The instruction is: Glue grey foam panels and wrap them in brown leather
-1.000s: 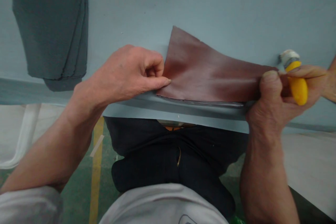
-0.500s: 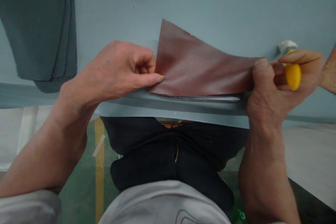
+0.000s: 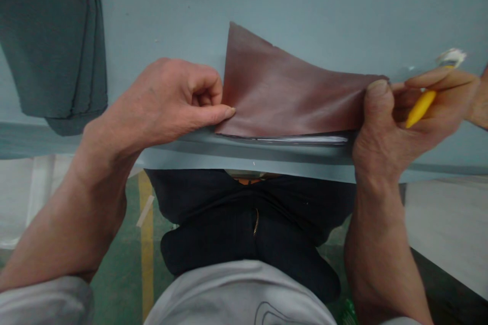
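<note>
A brown leather-like piece (image 3: 290, 89) lies over a dark and whitish layered edge (image 3: 301, 139) near the table's front. My left hand (image 3: 171, 96) is closed at its lower left corner, thumb pressed on top and the other fingers curled. My right hand (image 3: 415, 111) pinches its right end between thumb and forefinger. In that same hand sits a brush with a yellow handle (image 3: 421, 108); its pale bristles (image 3: 453, 56) point away from me, up and to the right. What lies under the brown piece is mostly hidden.
Dark grey-green cut pieces (image 3: 57, 45) are stacked at the left on the blue-grey table covering (image 3: 171, 5). A brown object (image 3: 479, 106) shows at the right edge. The table's front edge (image 3: 251, 165) runs just before my body.
The brush has tilted in my right hand, its bristles swinging to the right and its handle end to the left. Both hands keep their hold on the brown piece.
</note>
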{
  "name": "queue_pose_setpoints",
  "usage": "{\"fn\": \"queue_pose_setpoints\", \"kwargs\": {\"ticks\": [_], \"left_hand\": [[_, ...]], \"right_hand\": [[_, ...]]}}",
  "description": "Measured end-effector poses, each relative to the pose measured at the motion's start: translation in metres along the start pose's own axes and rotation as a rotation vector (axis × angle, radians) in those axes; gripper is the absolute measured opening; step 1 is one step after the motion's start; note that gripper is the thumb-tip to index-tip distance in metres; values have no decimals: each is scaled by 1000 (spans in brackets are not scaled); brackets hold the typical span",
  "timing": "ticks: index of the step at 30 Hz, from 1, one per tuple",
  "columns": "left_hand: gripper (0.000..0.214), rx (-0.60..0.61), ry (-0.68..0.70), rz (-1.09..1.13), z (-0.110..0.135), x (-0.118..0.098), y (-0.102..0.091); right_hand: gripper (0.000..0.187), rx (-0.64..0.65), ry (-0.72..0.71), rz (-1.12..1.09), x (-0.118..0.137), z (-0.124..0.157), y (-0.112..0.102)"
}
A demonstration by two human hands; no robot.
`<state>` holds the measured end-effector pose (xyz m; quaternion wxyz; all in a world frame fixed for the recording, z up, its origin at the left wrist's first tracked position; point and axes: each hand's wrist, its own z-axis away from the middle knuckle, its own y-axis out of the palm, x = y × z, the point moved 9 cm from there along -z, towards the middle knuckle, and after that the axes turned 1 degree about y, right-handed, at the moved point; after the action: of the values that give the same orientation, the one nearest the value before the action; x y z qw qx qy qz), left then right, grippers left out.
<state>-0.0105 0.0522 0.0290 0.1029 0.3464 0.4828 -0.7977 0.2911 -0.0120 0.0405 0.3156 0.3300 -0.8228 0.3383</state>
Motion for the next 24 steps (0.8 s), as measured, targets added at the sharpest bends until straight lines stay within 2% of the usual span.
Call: {"fn": "queue_pose_setpoints", "kwargs": {"ticks": [4,11,17,20,24], "left_hand": [[32,-5,25,-10,0,-3,0],[36,32,-34,-9,1,2,0],[36,39,-27,0,0,2,1],[36,27,-19,-1,-1,1,0],[35,43,-18,-1,0,0,2]], "right_hand": [[28,9,-42,53,1,-1,1],[24,-1,-107,112,0,0,0],[22,-6,-81,45,-2,-1,-2],[20,4,-65,60,-4,-1,-2],[26,-6,-12,110,-5,-2,-2]]}}
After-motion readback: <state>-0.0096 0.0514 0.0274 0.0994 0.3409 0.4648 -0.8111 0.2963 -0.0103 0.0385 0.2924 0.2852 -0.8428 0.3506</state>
